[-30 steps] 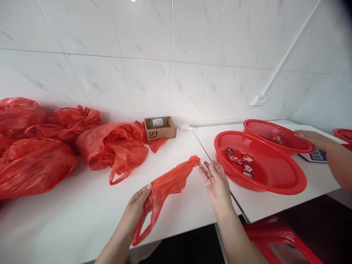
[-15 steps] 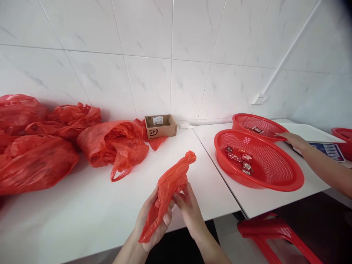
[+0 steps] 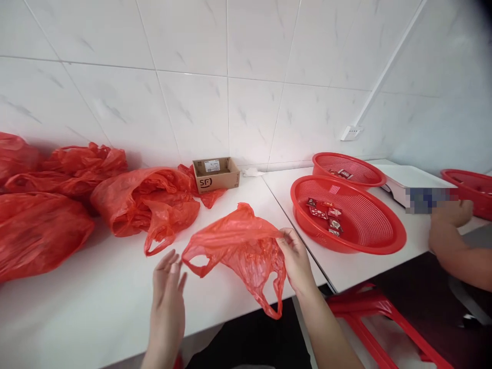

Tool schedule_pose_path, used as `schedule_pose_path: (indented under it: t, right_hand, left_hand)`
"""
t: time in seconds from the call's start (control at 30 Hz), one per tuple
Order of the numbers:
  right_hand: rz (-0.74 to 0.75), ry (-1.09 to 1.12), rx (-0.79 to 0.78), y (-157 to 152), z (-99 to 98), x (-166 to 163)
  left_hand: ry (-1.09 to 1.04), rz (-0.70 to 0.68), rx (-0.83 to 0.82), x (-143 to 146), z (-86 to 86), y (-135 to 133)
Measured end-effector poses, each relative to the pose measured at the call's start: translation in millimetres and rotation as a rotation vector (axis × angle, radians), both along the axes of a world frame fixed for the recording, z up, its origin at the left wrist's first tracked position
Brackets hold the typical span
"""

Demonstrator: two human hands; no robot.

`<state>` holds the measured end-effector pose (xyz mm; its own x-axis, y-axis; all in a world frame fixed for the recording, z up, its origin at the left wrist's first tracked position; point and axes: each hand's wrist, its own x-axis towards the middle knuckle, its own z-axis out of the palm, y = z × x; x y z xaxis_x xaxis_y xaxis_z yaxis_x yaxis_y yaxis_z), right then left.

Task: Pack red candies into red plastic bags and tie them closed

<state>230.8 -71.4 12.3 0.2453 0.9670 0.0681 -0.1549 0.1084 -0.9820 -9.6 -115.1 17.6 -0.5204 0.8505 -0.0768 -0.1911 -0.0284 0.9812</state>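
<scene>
A red plastic bag [image 3: 246, 241] with loop handles is spread out in front of me, above the white table [image 3: 115, 302]. My right hand [image 3: 295, 256] pinches its right edge between thumb and fingers. Just off the bag's left handle is my left hand [image 3: 169, 292], its fingers apart and holding nothing. Behind the left hand lies a crumpled bundle of red bags [image 3: 154, 200], one handle loop drooping toward me.
More red bags [image 3: 42, 230] pile up at the left. A small cardboard box [image 3: 217, 178] stands by the wall. At right are a red basket [image 3: 369, 225] holding small wrapped packets [image 3: 326, 215], a second basket [image 3: 346, 166], a scale [image 3: 415, 177], a red stool [image 3: 365, 305] and a co-worker's hand [image 3: 451, 215].
The bag has gone from gathered between both hands to spread wide. My left hand has let go and moved left; my right moved right. The co-worker's hand has left the far basket.
</scene>
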Motion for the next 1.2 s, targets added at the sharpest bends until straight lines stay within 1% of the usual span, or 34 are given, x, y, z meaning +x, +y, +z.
schedule_pose_path:
  t: [0.07, 0.1, 0.13, 0.2, 0.27, 0.37, 0.43, 0.5, 0.53, 0.57, 0.6, 0.63, 0.67, 0.7, 0.73, 0.77, 0.8, 0.87, 0.93, 0.97, 1.0, 1.07, 1.13, 1.17, 1.2]
  right_hand:
    - [0.049, 0.015, -0.004, -1.0, 2.7, -8.9]
    - [0.080, 0.035, -0.009, -2.1, 3.7, -14.2]
    - [0.113, 0.059, -0.016, -3.6, 4.6, -19.7]
    - [0.170, 0.113, -0.037, -7.7, 6.1, -28.8]
    - [0.229, 0.165, -0.061, -11.6, 7.8, -31.7]
    - [0.356, 0.198, -0.099, -12.0, 10.9, -16.0]
    - [0.457, 0.130, -0.126, -7.0, 13.7, 8.2]
    - [0.495, -0.045, -0.133, 0.9, 17.4, 36.0]
    - [0.483, -0.161, -0.120, 5.0, 19.9, 48.0]
    - [0.445, -0.281, -0.090, 8.4, 23.0, 56.8]
    - [0.374, -0.394, -0.036, 10.7, 26.8, 61.5]
    - [0.271, -0.490, 0.036, 11.2, 31.1, 61.6]
    - [0.147, -0.560, 0.123, 9.8, 35.8, 57.0]
    - [0.027, -0.600, 0.213, 6.6, 40.3, 48.4]
    - [-0.055, -0.617, 0.292, 1.9, 44.1, 36.7]
    - [-0.068, -0.625, 0.350, -3.5, 46.3, 23.1]
    - [-0.009, -0.636, 0.382, -8.6, 46.6, 9.3]
    - [0.188, -0.711, 0.390, -15.1, 40.3, -13.2]
    - [0.322, -0.872, 0.346, -13.8, 27.5, -21.5]
    - [0.367, -0.967, 0.314, -10.7, 20.8, -19.0]
    - [0.422, -1.053, 0.277, -6.8, 15.1, -12.4]
    - [0.574, -1.139, 0.210, 1.1, 9.8, 8.7]
    - [0.684, -1.092, 0.187, 5.9, 14.0, 32.3]
    - [0.714, -1.043, 0.178, 6.7, 18.9, 42.3]
    - [0.729, -0.996, 0.164, 6.5, 24.9, 50.2]
  left_hand:
    - [0.544, 0.018, 0.194, 19.5, 1.9, -10.7]
    - [0.762, -0.018, 0.269, 29.0, 2.7, -13.1]
    - [0.936, -0.072, 0.317, 37.4, 2.8, -12.3]
    - [1.174, -0.156, 0.322, 47.9, -1.0, -0.7]
    - [1.299, -0.213, 0.251, 47.5, -9.1, 21.1]
    - [1.304, -0.329, 0.143, 26.6, -19.4, 55.8]
    - [1.282, -0.302, 0.107, 4.9, -18.8, 69.6]
    - [1.261, -0.226, 0.053, -15.3, -11.6, 72.9]
    - [1.223, -0.220, 0.021, -22.6, -6.3, 71.1]
    - [1.152, -0.253, -0.016, -27.2, -0.6, 67.4]
    - [1.051, -0.322, -0.053, -28.6, 5.2, 62.5]
    - [0.931, -0.410, -0.087, -27.0, 10.6, 56.9]
    - [0.811, -0.495, -0.115, -22.7, 15.2, 51.1]
    - [0.703, -0.550, -0.136, -16.5, 19.1, 45.6]
    - [0.614, -0.568, -0.149, -9.1, 22.1, 40.5]
    - [0.540, -0.557, -0.147, -1.5, 24.2, 36.0]
    - [0.467, -0.537, -0.137, 5.5, 25.8, 32.3]
    - [0.268, -0.537, -0.117, 14.6, 27.6, 27.0]
    - [-0.049, -0.585, -0.149, 13.6, 28.4, 25.0]
    - [-0.206, -0.599, -0.179, 9.0, 28.5, 25.4]
    - [-0.348, -0.581, -0.202, 2.1, 28.0, 26.6]
    - [-0.554, -0.457, -0.197, -15.3, 25.1, 30.6]
    - [-0.641, -0.314, -0.134, -31.4, 18.9, 34.2]
    - [-0.659, -0.273, -0.102, -36.9, 14.8, 34.8]
    - [-0.642, -0.268, -0.083, -40.0, 10.6, 34.4]
